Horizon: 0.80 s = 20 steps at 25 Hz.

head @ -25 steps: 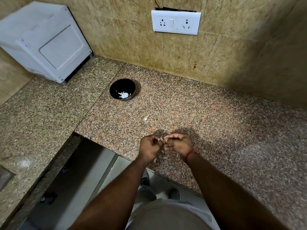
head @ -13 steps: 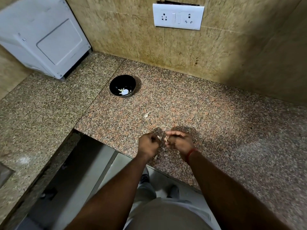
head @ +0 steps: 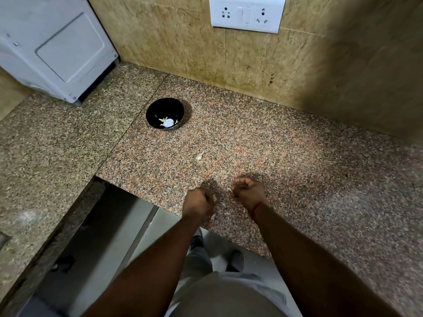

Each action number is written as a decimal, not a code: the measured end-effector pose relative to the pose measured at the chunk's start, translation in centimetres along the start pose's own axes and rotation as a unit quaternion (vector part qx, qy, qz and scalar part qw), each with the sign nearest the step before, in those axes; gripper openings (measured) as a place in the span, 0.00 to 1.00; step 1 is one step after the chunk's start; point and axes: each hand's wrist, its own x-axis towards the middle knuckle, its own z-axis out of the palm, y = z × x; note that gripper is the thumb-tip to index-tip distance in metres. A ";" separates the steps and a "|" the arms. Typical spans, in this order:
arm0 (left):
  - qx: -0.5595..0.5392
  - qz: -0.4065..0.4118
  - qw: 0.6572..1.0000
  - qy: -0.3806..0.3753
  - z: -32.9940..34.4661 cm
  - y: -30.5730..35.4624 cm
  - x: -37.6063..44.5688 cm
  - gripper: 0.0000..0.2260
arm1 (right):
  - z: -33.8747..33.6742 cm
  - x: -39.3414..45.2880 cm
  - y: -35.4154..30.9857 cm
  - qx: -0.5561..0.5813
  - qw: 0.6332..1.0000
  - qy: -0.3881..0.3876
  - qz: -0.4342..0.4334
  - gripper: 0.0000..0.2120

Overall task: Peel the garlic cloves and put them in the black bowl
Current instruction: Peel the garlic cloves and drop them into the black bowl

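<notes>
Garlic peeling at the near edge of a speckled granite counter (head: pixel 286 156), both fists curled tight.

Pale garlic scraps show at each hand: 1 sliver (head: pixel 214 197) pinched in the curled fingers of the left hand (head: pixel 198 203), another bit (head: pixel 229 190) at the clenched fingertips of the right hand (head: pixel 249 191), the 2 hands just apart. 1 loose clove (head: pixel 199 156) lies on the counter between the hands and the black bowl (head: pixel 165 113), which holds white garlic pieces (head: pixel 169 122). Behind stand a white appliance (head: pixel 55 44) and a wall socket plate (head: pixel 246 13).
</notes>
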 end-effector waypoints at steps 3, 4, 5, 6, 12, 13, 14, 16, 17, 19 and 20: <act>0.004 0.010 1.000 -0.024 0.3 -0.6 0.4 0.11 | 0.5 2.1 -0.9 -0.056 0.997 0.055 -0.013 0.12; 0.000 0.004 1.000 -0.031 0.4 -0.8 0.5 0.10 | 0.7 2.8 -1.2 -0.063 0.996 0.065 -0.009 0.13; -0.002 -0.001 0.999 -0.033 0.5 -0.9 0.6 0.09 | 0.8 3.3 -1.5 -0.068 0.995 0.070 -0.004 0.14; -0.005 -0.006 0.999 -0.035 0.6 -1.0 0.6 0.10 | 1.0 3.9 -1.5 -0.070 0.995 0.075 -0.003 0.15; -0.026 0.015 0.999 -0.022 1.0 -2.2 0.4 0.13 | 1.5 2.8 -0.9 -0.204 0.967 0.090 -0.124 0.14; -0.031 0.011 0.999 -0.021 1.0 -2.3 0.3 0.12 | 1.5 2.2 -0.6 -0.253 0.950 0.089 -0.162 0.13; -0.027 0.005 0.999 -0.022 0.9 -2.3 0.1 0.11 | 1.6 1.6 -0.1 -0.297 0.931 0.072 -0.200 0.12; 0.005 0.009 1.000 -0.013 0.6 -2.1 -0.7 0.10 | 1.6 0.7 0.9 -0.368 0.893 -0.003 -0.261 0.13; 0.023 0.013 1.000 -0.006 0.6 -2.2 -1.1 0.09 | 1.7 0.4 1.3 -0.403 0.870 -0.047 -0.282 0.15; 0.046 0.005 0.999 -0.005 0.8 -2.3 -2.4 0.09 | 2.0 0.1 1.7 -0.465 0.817 -0.137 -0.313 0.21; 0.056 0.003 0.998 -0.004 1.1 -2.3 -3.1 0.10 | 2.3 -0.2 1.6 -0.491 0.790 -0.174 -0.322 0.25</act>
